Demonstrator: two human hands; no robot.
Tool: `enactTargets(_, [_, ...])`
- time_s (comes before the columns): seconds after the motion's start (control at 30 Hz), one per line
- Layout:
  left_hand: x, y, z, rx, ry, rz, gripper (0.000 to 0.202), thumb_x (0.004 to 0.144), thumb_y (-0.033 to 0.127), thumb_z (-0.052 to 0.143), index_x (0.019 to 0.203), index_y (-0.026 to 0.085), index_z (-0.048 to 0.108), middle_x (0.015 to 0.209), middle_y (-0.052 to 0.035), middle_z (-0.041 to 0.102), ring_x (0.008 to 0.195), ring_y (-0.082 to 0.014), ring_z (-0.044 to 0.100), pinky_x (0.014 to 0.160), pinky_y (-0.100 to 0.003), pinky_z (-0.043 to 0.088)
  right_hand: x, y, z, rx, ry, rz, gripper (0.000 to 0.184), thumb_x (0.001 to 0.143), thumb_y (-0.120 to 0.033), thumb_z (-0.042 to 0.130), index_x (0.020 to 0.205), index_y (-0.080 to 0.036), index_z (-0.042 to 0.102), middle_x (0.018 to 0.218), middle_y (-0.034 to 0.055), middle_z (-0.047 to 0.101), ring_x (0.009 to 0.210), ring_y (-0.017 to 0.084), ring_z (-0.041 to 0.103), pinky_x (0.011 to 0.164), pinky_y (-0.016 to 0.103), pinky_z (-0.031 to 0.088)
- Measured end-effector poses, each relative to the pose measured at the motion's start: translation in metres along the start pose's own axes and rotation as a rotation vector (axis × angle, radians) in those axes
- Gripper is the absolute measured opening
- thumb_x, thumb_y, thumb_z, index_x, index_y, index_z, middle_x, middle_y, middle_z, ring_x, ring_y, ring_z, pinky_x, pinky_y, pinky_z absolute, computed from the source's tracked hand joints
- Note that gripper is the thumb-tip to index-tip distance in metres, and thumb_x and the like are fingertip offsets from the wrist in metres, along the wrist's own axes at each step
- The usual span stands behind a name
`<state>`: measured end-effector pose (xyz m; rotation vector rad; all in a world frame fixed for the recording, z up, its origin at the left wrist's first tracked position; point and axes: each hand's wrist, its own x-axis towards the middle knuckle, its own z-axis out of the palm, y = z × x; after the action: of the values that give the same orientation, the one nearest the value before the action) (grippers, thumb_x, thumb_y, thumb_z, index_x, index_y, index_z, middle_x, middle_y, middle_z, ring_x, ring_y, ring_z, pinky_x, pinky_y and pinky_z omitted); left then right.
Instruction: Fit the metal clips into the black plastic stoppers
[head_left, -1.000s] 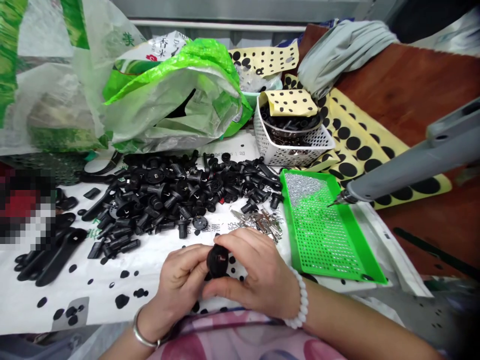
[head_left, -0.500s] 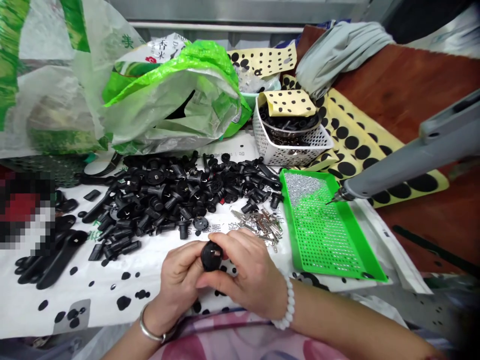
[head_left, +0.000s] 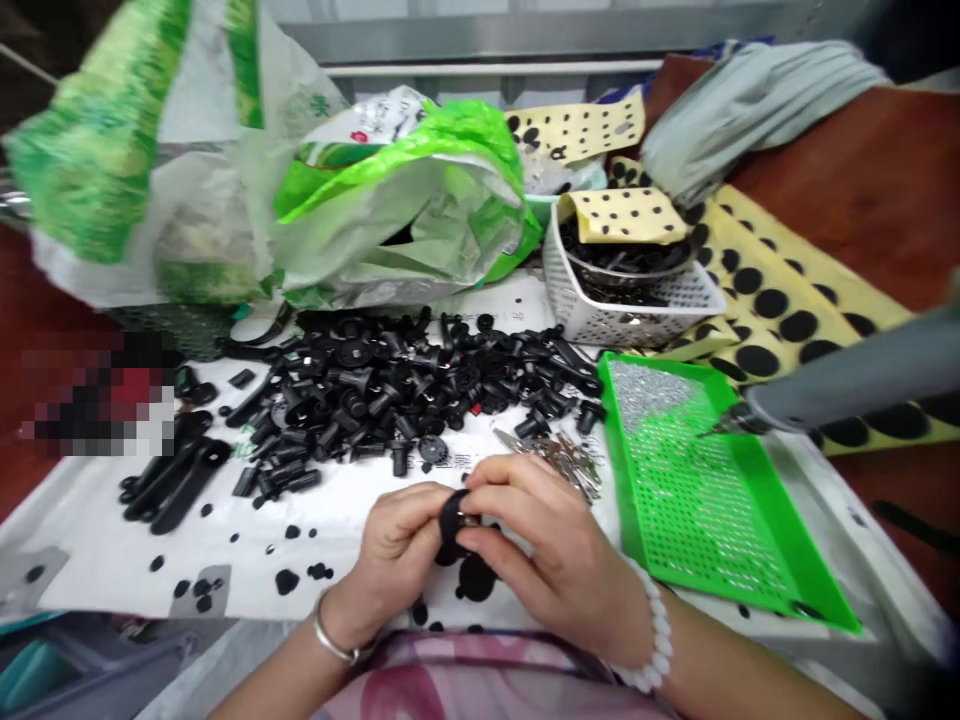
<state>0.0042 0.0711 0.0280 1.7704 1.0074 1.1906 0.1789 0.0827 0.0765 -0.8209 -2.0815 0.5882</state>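
My left hand and my right hand meet low in the middle of the view, both pinched on one small round black plastic part. The left hand wears a metal bangle, the right a white bead bracelet. Just beyond the fingers lies a little heap of small metal clips. Further back spreads a big pile of black plastic parts on white printed sheeting.
A green perforated tray with a patch of tiny screws lies to the right, with a grey electric screwdriver pointing over it. Behind stand a white basket of black parts, green-and-white bags and yellow sheets with black dots.
The view has swung, so everything sits further right in the picture. Both hands still hold the black part, now turned more edge-on between the fingers.
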Motion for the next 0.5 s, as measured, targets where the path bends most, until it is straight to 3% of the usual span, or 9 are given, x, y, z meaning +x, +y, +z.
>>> enactTargets(0.17, [0.002,0.007,0.002,0.105,-0.085,-0.045,0.023,0.089,0.017,0.045,0.087,0.016,0.067,0.068,-0.0035,0.061,0.062,-0.0132,0.056,0.059,-0.023,0.046,-0.008,0.010,0.004,0.046,-0.057,0.024,0.014,0.084,-0.012,0.054,0.096,-0.019,0.058,0.097,0.0082,0.061,0.090,0.019,0.059,0.076,0.032,0.050])
enactTargets(0.27, [-0.003,0.009,-0.003,0.216,-0.070,-0.026,0.027,0.088,0.015,0.045,0.111,0.017,0.060,0.086,-0.0074,0.066,0.074,-0.0151,0.060,0.068,-0.026,0.049,-0.012,0.017,0.009,0.083,-0.022,0.025,0.017,0.084,-0.012,0.056,0.099,-0.019,0.057,0.100,0.0086,0.060,0.094,0.019,0.059,0.080,0.031,0.049])
enactTargets(0.37, [-0.017,0.006,-0.021,0.355,0.070,0.033,0.041,0.085,0.012,0.051,0.126,0.017,0.048,0.099,-0.0090,0.067,0.080,-0.0151,0.062,0.075,-0.027,0.051,-0.016,0.022,0.010,0.117,0.033,0.079,0.017,0.083,-0.012,0.057,0.099,-0.020,0.057,0.103,0.0081,0.059,0.097,0.019,0.058,0.082,0.030,0.048])
enactTargets(0.5, [-0.041,0.000,-0.060,0.578,0.394,0.015,0.030,0.084,0.009,0.053,0.111,0.019,0.058,0.092,-0.0054,0.068,0.082,-0.0150,0.064,0.075,-0.026,0.052,-0.020,0.028,0.008,0.131,0.088,0.159,0.015,0.083,-0.012,0.058,0.095,-0.021,0.058,0.103,0.0070,0.058,0.098,0.018,0.057,0.083,0.030,0.047])
